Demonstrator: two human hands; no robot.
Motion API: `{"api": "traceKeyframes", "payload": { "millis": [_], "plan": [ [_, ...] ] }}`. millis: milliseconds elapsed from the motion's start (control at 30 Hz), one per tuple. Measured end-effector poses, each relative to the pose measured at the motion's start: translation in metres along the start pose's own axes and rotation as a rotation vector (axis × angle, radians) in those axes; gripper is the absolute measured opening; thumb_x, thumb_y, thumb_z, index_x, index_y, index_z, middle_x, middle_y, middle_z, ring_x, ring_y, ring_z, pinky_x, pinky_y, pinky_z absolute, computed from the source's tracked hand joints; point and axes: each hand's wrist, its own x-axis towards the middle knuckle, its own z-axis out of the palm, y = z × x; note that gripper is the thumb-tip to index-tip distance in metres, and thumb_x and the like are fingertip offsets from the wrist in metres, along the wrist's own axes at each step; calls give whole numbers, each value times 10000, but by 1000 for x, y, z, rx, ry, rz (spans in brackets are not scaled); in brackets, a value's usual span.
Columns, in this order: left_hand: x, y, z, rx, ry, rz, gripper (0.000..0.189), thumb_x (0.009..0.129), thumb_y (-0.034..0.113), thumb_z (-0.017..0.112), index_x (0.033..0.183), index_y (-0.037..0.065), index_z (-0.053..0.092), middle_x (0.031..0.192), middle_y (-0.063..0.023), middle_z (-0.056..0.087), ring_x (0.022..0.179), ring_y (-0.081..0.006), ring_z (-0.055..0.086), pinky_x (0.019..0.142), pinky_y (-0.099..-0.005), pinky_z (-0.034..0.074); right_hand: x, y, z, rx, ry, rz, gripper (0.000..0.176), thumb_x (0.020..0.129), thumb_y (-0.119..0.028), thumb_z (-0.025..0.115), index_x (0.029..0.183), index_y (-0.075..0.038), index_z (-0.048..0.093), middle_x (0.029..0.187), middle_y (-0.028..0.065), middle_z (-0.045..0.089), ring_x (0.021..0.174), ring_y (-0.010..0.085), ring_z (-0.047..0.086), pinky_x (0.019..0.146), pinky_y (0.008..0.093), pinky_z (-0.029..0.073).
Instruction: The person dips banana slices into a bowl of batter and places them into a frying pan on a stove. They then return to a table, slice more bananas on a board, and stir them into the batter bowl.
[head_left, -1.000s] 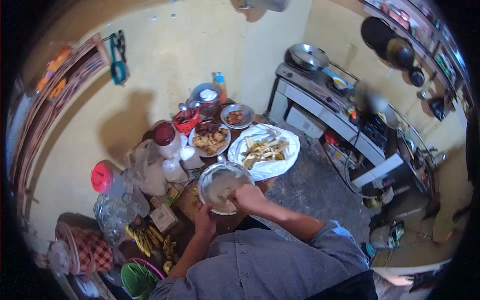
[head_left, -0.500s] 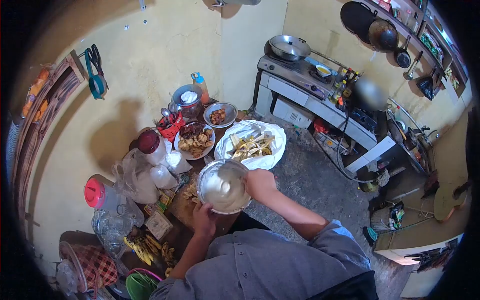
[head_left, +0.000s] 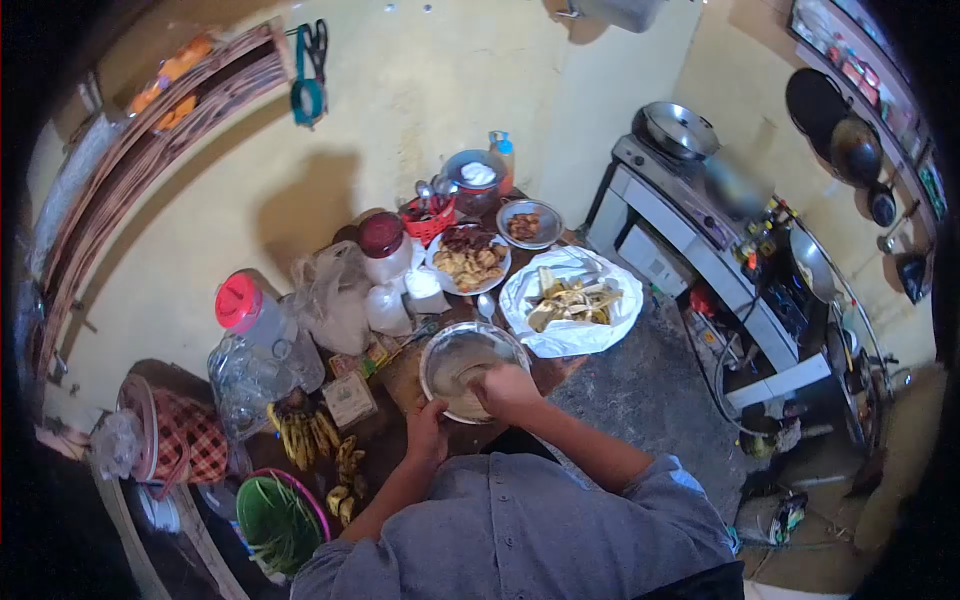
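A metal bowl of pale, wet batter is in front of me at the table's near edge. My left hand is closed on its near-left rim. My right hand reaches over the near-right rim with its fingers curled in. Whatever those fingers grip is hidden. Just beyond the bowl lies a spoon. Farther back is a plate of fried food. To its right sits a white plastic-lined container with banana peels.
A strainer with fried pieces, a red basket and a red-lidded jar stand at the back. Bananas and a red-lidded pitcher are on the left. A stove with a wok is at the right.
My view has turned, so the room appears shifted right. The bowl is farther left relative to the table, where banana pieces showed before. My right hand has moved farther into the bowl.
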Motion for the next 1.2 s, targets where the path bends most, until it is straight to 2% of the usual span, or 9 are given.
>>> {"api": "traceKeyframes", "payload": {
  "millis": [100, 233, 367, 467, 600, 767, 833, 967, 1200],
  "plan": [
    [-2, 6, -15, 0, 84, 21, 229, 757, 29, 483, 985, 6, 486, 945, -102, 555, 860, -224, 578, 733, -385, 512, 0, 5, -16, -7, -134, -96, 165, 730, -174, 557, 745, -54, 669, 747, 167, 639, 723, 313, 638, 623, 419, 509],
    [-5, 7, -14, 3, 94, 53, 245, 742, 8, 496, 985, -4, 520, 905, -84, 574, 810, -195, 588, 695, -349, 522, 20, 8, -3, -66, 79, 92, 182, 725, -198, 562, 722, -50, 669, 711, 166, 634, 673, 332, 634, 608, 429, 507],
    [-6, 16, -11, -12, 63, 55, 239, 736, 2, 493, 972, -15, 532, 890, -81, 581, 793, -182, 593, 664, -325, 523, 11, 6, -12, -11, 16, -296, 199, 752, -219, 551, 696, -68, 668, 698, 173, 627, 656, 336, 624, 594, 431, 503],
    [-5, 15, -12, 1, 37, 46, 236, 737, -1, 487, 965, -15, 544, 884, -78, 589, 784, -178, 597, 654, -321, 523, 21, 26, -17, -115, 71, -22, 164, 760, -290, 554, 822, -220, 689, 698, 117, 625, 660, 293, 619, 594, 415, 490],
    [-8, 22, 5, -40, 0, 59, 229, 734, -10, 487, 950, -9, 565, 870, -81, 600, 771, -174, 602, 659, -316, 521, 16, 12, -5, -191, 2, -219, 198, 753, -243, 550, 899, -267, 682, 736, 112, 633, 665, 283, 619, 605, 405, 493],
    [-2, 19, -3, 17, -6, 41, 239, 728, -1, 488, 961, 5, 539, 912, -84, 589, 819, -198, 590, 709, -362, 508, 12, 26, -35, -105, -36, -126, 203, 760, -198, 529, 900, -200, 677, 743, 141, 623, 672, 304, 614, 591, 420, 482],
    [-4, 19, 2, 37, -12, 29, 232, 726, -4, 489, 952, 3, 541, 909, -82, 590, 818, -195, 590, 713, -355, 505, 25, 22, -23, -92, 178, -88, 176, 758, -225, 558, 867, -173, 686, 730, 144, 622, 670, 309, 613, 597, 417, 485],
    [-2, 17, 2, -3, -44, 115, 234, 726, -13, 487, 950, -7, 552, 899, -82, 600, 803, -192, 594, 711, -351, 498, 7, 5, -37, 9, 25, -394, 177, 737, -221, 562, 852, -148, 675, 696, 142, 617, 646, 310, 611, 590, 434, 481],
    [3, 14, -2, 18, 39, 163, 261, 742, -8, 479, 992, -16, 553, 895, -90, 602, 800, -185, 599, 710, -320, 500, 26, 20, -36, -265, 202, -223, 133, 725, -188, 553, 704, -105, 656, 645, 122, 612, 659, 279, 628, 576, 375, 504]
  ]
}}
